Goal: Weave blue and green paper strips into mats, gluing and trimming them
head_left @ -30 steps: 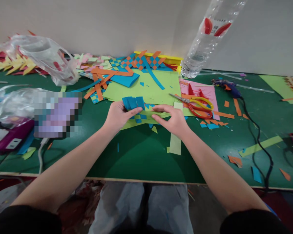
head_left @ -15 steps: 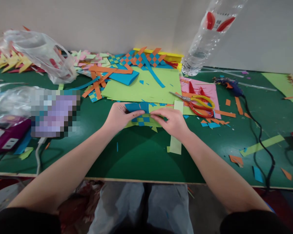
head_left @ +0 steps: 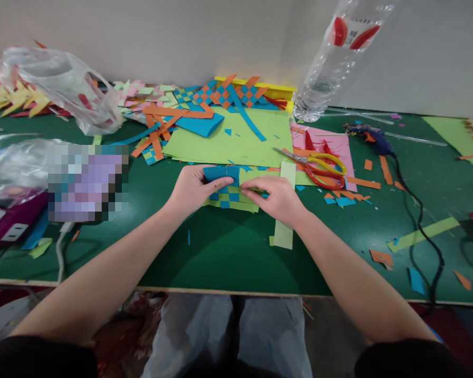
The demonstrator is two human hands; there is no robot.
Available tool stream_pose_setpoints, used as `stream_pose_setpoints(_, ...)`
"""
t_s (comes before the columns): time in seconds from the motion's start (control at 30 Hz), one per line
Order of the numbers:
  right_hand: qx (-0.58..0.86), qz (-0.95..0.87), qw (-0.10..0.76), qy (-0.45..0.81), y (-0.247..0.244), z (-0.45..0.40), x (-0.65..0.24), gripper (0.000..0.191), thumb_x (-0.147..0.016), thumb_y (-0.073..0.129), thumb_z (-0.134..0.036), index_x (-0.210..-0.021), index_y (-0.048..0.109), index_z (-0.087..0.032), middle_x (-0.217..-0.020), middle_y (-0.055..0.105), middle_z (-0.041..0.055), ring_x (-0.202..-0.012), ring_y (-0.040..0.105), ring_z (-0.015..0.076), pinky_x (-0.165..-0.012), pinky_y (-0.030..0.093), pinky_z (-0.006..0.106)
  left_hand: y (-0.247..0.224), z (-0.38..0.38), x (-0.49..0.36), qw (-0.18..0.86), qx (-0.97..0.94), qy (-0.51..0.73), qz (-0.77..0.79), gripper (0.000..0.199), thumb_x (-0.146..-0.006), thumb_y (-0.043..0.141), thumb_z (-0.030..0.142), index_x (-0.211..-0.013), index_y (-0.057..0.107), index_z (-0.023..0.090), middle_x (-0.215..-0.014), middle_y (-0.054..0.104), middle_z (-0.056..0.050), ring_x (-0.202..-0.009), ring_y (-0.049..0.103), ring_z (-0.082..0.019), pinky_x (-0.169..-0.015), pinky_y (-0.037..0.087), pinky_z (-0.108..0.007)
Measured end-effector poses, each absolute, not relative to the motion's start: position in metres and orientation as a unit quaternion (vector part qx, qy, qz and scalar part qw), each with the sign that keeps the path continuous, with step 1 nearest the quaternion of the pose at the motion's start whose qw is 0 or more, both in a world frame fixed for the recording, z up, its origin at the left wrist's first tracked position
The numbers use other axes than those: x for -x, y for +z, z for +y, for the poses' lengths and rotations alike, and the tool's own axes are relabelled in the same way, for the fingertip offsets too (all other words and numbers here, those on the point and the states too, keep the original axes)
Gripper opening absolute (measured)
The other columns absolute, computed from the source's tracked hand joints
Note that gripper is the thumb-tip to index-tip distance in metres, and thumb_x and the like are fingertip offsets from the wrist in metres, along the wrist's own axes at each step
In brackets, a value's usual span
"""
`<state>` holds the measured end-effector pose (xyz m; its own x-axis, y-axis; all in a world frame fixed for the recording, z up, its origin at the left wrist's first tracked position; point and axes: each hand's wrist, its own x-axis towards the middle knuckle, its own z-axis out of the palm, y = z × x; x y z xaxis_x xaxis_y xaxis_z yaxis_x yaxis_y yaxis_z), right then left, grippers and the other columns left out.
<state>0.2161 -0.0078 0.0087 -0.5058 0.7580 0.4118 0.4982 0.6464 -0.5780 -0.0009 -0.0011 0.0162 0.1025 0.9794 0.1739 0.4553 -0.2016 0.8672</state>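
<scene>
Between my hands is a piece of woven paper (head_left: pixel 229 198), a blue and light green checker with uncut blue at its upper left. My left hand (head_left: pixel 191 190) grips its left side, the thumb lying across the front and the fingers behind. At the right, my right hand (head_left: pixel 274 195) pinches a green strip of it between thumb and index finger. A pale green paper strip (head_left: pixel 284 236) lies on the table, partly under my right wrist. Scissors (head_left: pixel 319 169) with yellow and red handles rest just beyond my right hand.
Light green sheets (head_left: pixel 228 139) lie behind my hands, with woven orange-blue pieces (head_left: pixel 224 96) beyond. A plastic bottle (head_left: pixel 327 63) stands at the back. A corded glue gun (head_left: pixel 372 139) lies right; a blurred phone-like object (head_left: pixel 89 184) and plastic bag (head_left: pixel 71 89) are left.
The woven piece has shifted slightly in my hands, and more of its checkered lower part shows. The slit in the blue part looks closed up. Both hands stay nearly in place.
</scene>
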Motion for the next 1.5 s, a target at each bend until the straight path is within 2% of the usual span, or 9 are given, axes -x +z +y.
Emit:
stream_pose_setpoints(0.23,0.391,-0.794,0.333,0.326,0.013,-0.008,-0.216,0.015,-0.087,0.064,-0.03,-0.093,0.074,-0.021,-0.095,0.076,0.003,-0.088,0.072,0.017,-0.083,0.058,0.032,0.012,-0.001,0.001,0.315,-0.638,0.435,0.552,0.03,-0.068,0.077,0.05,-0.072,0.073,0.02,-0.069,0.07,-0.001,-0.065,0.063,-0.016,-0.064,0.052,-0.028)
stream_pose_setpoints(0.4,0.406,-0.726,0.336,0.442,0.016,-0.007,-0.214,0.036,-0.076,0.075,-0.044,-0.1,0.072,-0.017,-0.099,0.075,0.0074,-0.09,0.071,0.018,-0.085,0.057,0.033,0.013,-0.004,-0.001,0.33,-0.639,0.429,0.546,0.029,-0.07,0.076,0.048,-0.074,0.074,0.02,-0.069,0.07,-0.001,-0.064,0.062,-0.015,-0.061,0.051,-0.027)
stream_pose_setpoints(0.63,0.39,-0.717,0.284,0.503,0.013,-0.014,-0.206,0.032,-0.078,0.072,-0.045,-0.086,0.071,-0.014,-0.072,0.067,0.0001,-0.066,0.058,0.0106,-0.061,0.045,0.024,0.019,-0.008,-0.01,0.381,-0.704,0.393,0.453,0.034,-0.071,0.076,0.05,-0.069,0.07,0.017,-0.095,0.071,-0.007,-0.081,0.066,-0.018,-0.064,0.052,-0.026)
stream_pose_setpoints(0.73,0.399,-0.712,0.278,0.507,0.012,-0.013,-0.205,0.03,-0.079,0.071,-0.044,-0.079,0.068,-0.014,-0.063,0.056,-0.0033,-0.058,0.046,0.0074,-0.055,0.035,0.023,0.017,-0.006,-0.01,0.393,-0.706,0.376,0.453,0.045,-0.072,0.072,0.06,-0.084,0.07,0.016,-0.092,0.071,-0.008,-0.079,0.065,-0.019,-0.065,0.052,-0.028)
stream_pose_setpoints(0.87,0.445,-0.676,0.318,0.494,0.011,-0.008,-0.21,0.033,-0.079,0.069,-0.048,-0.075,0.068,-0.015,-0.061,0.051,-0.0036,-0.055,0.038,0.007,-0.053,0.03,0.025,0.009,-0.002,-0.008,0.418,-0.645,0.411,0.49,0.057,-0.087,0.047,0.067,-0.107,0.068,0.018,-0.093,0.072,-0.007,-0.082,0.067,-0.018,-0.068,0.053,-0.028)
stream_pose_setpoints(1.07,0.513,-0.635,0.371,0.442,0.011,-0.004,-0.214,0.04,-0.076,0.071,-0.052,-0.066,0.063,-0.015,-0.056,0.04,-0.0046,-0.053,0.03,0.0069,-0.051,0.024,0.026,0.004,0.001,-0.007,0.438,-0.628,0.393,0.51,0.048,-0.073,0.077,0.048,-0.107,0.067,0.016,-0.088,0.074,-0.006,-0.083,0.07,-0.019,-0.076,0.056,-0.029)
stream_pose_setpoints(1.23,0.515,-0.598,0.376,0.485,0.013,-0.003,-0.216,0.046,-0.075,0.07,-0.06,-0.063,0.057,-0.017,-0.054,0.035,-0.0063,-0.051,0.029,0.0061,-0.049,0.024,0.024,0.008,0.0,-0.007,0.443,-0.605,0.406,0.522,0.044,-0.071,0.08,0.043,-0.103,0.067,0.016,-0.075,0.073,-0.003,-0.068,0.069,-0.016,-0.066,0.055,-0.028)
stream_pose_setpoints(1.4,0.471,-0.58,0.392,0.536,0.013,0.001,-0.219,0.044,-0.071,0.073,-0.059,-0.083,0.066,-0.018,-0.067,0.056,-0.0017,-0.06,0.049,0.0091,-0.056,0.039,0.023,0.009,0.0,-0.009,0.471,-0.592,0.404,0.514,0.038,-0.067,0.082,0.04,-0.092,0.069,0.015,-0.082,0.076,-0.005,-0.079,0.072,-0.021,-0.072,0.058,-0.031)
stream_pose_setpoints(1.5,0.496,-0.586,0.39,0.508,0.014,0.0,-0.22,0.042,-0.069,0.077,-0.055,-0.086,0.067,-0.018,-0.061,0.056,-0.0031,-0.054,0.049,0.0085,-0.051,0.038,0.022,0.009,0.0,-0.01,0.478,-0.597,0.394,0.51,0.037,-0.066,0.082,0.039,-0.091,0.07,0.016,-0.085,0.077,-0.006,-0.083,0.073,-0.022,-0.077,0.059,-0.033)
